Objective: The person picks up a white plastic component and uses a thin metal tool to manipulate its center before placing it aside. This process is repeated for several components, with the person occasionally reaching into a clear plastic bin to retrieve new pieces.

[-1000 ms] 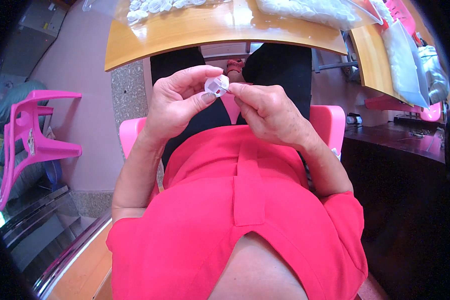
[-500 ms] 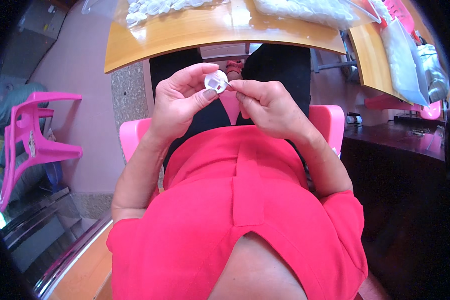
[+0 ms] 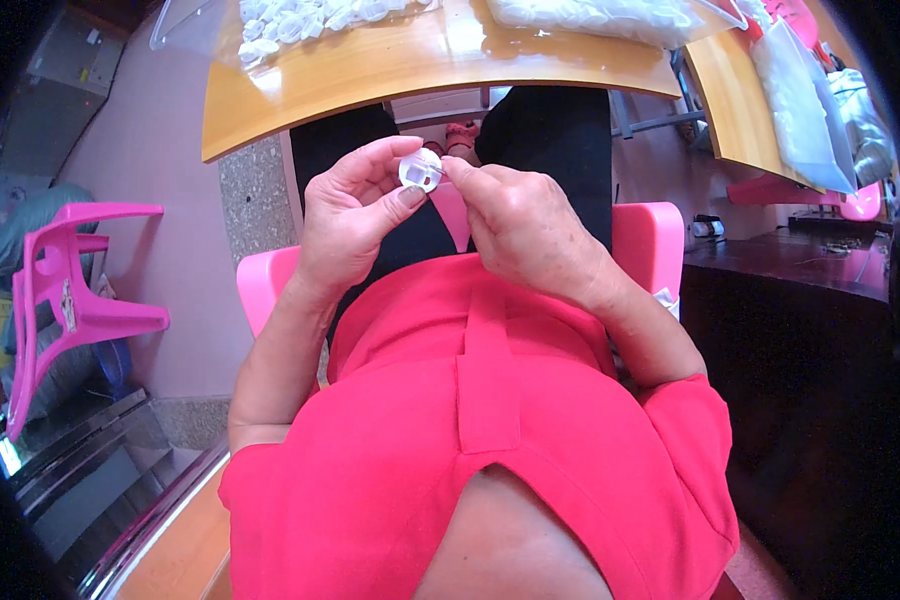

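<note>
Between the thumb and fingers of my left hand (image 3: 355, 205) is a small round white plastic piece (image 3: 419, 171) with an opening in its face. My right hand (image 3: 520, 215) is closed in a pinch at the piece's right edge. A thin dark tool tip (image 3: 438, 170) pokes out from its fingertips and reaches the piece; the rest of the tool is hidden in the hand. Both hands are above my lap, just short of the table edge.
Ahead is a wooden table (image 3: 390, 98) carrying a clear tray with many small white pieces (image 3: 310, 20) and another heap of white parts (image 3: 600, 20). A white bin (image 3: 805, 110) stands at the right. A pink stool (image 3: 80, 285) is at the left.
Both hands have shifted slightly left with the piece. My right hand has turned, its back now facing up more, and the tool tip lies further across the piece.
</note>
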Demonstrator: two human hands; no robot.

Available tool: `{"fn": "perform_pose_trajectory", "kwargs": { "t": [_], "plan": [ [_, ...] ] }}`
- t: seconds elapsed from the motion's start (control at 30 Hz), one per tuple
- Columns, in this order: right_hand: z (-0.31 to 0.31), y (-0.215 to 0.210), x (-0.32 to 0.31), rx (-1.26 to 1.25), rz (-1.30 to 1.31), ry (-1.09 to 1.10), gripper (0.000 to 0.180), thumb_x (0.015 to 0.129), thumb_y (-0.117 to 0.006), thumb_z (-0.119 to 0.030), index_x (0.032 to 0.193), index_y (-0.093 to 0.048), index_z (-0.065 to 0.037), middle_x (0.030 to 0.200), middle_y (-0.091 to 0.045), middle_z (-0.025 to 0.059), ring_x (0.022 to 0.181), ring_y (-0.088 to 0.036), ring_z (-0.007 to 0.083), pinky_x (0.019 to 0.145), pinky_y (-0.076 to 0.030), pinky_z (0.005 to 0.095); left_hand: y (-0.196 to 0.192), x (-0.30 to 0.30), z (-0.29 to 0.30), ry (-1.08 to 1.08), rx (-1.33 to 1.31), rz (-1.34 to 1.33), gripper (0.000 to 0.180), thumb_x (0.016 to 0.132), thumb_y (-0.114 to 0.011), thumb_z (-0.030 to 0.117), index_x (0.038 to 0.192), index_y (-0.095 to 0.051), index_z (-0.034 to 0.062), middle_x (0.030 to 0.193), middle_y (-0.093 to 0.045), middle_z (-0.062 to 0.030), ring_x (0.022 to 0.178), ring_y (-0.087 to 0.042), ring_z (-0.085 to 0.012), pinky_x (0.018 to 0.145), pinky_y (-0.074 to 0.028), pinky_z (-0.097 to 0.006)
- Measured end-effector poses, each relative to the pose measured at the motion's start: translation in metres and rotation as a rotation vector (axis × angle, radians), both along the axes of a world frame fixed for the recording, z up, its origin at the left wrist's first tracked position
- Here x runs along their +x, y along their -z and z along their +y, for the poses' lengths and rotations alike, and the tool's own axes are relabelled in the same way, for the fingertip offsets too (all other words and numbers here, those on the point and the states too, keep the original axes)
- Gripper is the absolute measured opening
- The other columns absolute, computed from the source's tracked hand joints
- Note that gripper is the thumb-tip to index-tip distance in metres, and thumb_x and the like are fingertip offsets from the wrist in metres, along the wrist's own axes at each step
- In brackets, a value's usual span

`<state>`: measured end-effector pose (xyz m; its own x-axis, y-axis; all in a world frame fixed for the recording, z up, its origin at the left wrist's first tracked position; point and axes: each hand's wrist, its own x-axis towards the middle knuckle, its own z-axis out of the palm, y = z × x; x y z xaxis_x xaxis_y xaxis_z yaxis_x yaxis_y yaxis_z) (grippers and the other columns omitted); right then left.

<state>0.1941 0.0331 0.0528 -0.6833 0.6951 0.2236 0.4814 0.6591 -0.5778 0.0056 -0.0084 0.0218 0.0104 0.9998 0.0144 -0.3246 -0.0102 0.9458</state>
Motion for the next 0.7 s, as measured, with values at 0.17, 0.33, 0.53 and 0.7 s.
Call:
{"fn": "perform_pose_trajectory", "kwargs": {
  "t": [0.17, 0.33, 0.53, 0.7],
  "plan": [
    [-0.0010, 0.0007, 0.0005, 0.028, -0.042, 0.001, 0.035, 0.079, -0.056, 0.004, 0.114, -0.054, 0.003, 0.075, -0.059, 0.0190, 0.066, -0.062, 0.0343, 0.058, -0.050, 0.0399, -0.0004, 0.0007, -0.0006, -0.003, 0.002, 0.025, 0.037, 0.082, -0.067, -0.001, 0.118, -0.057, -0.0011, 0.106, -0.065, -0.0085, 0.094, -0.061, -0.0130, 0.084, -0.051, -0.025],
    [-0.0011, 0.0019, -0.0013, 0.053, -0.083, -0.005, 0.027, 0.077, -0.055, 0.000, 0.103, -0.053, 0.002, 0.074, -0.061, 0.0193, 0.066, -0.063, 0.0354, 0.057, -0.052, 0.0418, 0.0010, 0.0025, -0.0019, -0.008, 0.045, 0.110, 0.036, 0.082, -0.066, -0.004, 0.117, -0.059, -0.0015, 0.106, -0.065, -0.0079, 0.094, -0.061, -0.0123, 0.084, -0.051, -0.025],
    [-0.0035, -0.0007, -0.0019, 0.101, -0.166, -0.009, 0.019, 0.076, -0.054, -0.005, 0.094, -0.053, 0.003, 0.073, -0.063, 0.0190, 0.067, -0.065, 0.0348, 0.058, -0.053, 0.0431, 0.0022, 0.0063, -0.0052, -0.025, 0.085, 0.183, 0.034, 0.081, -0.065, -0.006, 0.115, -0.060, -0.0009, 0.105, -0.065, -0.0079, 0.094, -0.061, -0.0114, 0.083, -0.051, -0.024],
    [0.0008, -0.0034, 0.0022, 0.074, -0.234, -0.072, 0.021, 0.075, -0.055, -0.004, 0.094, -0.055, 0.005, 0.076, -0.064, 0.0201, 0.070, -0.066, 0.0339, 0.062, -0.053, 0.0427, 0.0036, 0.0062, -0.0058, 0.008, 0.102, 0.285, 0.032, 0.081, -0.065, -0.006, 0.113, -0.062, 0.0001, 0.103, -0.065, -0.0069, 0.093, -0.060, -0.0111, 0.082, -0.050, -0.024]
  ]
}}
